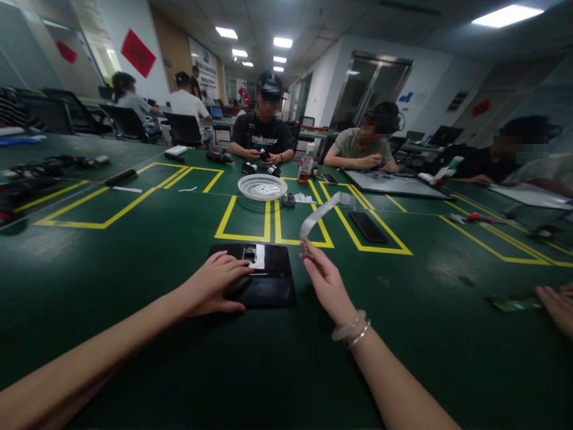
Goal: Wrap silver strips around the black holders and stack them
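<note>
A glossy black flat panel (273, 292) lies on the table in front of me, with a white patch and a small dark square piece (250, 253) on its upper part. My left hand (219, 278) rests flat on the panel's left side, fingers spread, fingertips close to the white patch. To the right of the panel, my right hand (324, 278) pinches the lower end of a translucent, shiny strip (320, 216) between thumb and fingers. The strip rises and bends over to the right, above the table. What the strip is made of, I cannot tell.
Yellow tape outlines mark the green table (156, 263). Beyond the panel sit a white round basket (262, 187), a small dark block (287, 200), a black phone (367, 227) and a bottle (306, 165). Co-workers sit across and to the right; one's hand (557, 304) is at the right edge.
</note>
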The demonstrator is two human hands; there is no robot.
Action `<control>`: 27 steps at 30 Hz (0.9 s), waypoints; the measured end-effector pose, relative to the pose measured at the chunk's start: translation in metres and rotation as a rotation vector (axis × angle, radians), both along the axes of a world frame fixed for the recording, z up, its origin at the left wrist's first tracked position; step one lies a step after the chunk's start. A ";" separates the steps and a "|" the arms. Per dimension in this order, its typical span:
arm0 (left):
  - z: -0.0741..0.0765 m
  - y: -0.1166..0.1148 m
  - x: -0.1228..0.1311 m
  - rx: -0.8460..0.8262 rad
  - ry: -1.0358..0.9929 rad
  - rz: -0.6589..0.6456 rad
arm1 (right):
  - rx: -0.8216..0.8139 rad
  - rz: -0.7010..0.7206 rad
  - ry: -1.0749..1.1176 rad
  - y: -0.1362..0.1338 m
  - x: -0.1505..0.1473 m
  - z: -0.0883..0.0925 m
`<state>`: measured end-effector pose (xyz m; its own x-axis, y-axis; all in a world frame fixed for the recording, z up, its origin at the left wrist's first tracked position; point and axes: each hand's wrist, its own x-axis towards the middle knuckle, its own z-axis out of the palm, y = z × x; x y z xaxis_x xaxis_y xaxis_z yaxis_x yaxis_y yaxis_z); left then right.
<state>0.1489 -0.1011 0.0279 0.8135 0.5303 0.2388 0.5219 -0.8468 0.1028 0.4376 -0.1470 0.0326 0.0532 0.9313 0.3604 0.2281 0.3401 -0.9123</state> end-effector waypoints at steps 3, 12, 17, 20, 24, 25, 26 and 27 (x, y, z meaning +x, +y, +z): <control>-0.001 -0.006 -0.002 0.153 -0.021 -0.134 | 0.106 0.065 -0.513 -0.007 -0.002 0.003; 0.004 -0.018 0.001 0.308 0.024 -0.248 | 0.112 0.187 -1.240 -0.019 -0.012 0.004; 0.000 -0.009 0.002 0.209 0.074 -0.170 | 0.125 0.178 -1.231 -0.020 -0.014 0.005; -0.001 -0.007 0.000 0.195 0.073 -0.162 | 0.135 0.184 -1.220 -0.022 -0.016 0.005; -0.002 -0.005 -0.001 0.170 0.080 -0.160 | 0.116 0.208 -1.222 -0.022 -0.018 0.003; -0.002 -0.005 -0.001 0.162 0.083 -0.159 | 0.111 0.205 -1.223 -0.022 -0.018 0.003; -0.002 -0.004 -0.001 0.155 0.087 -0.158 | 0.108 0.204 -1.224 -0.022 -0.018 0.002; -0.002 -0.004 -0.001 0.148 0.088 -0.157 | 0.106 0.204 -1.225 -0.022 -0.017 0.002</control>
<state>0.1482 -0.1052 0.0264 0.9043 0.3602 0.2290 0.3841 -0.9207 -0.0687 0.4201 -0.1686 0.0348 -0.5126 0.8464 0.1445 0.8430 0.5281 -0.1023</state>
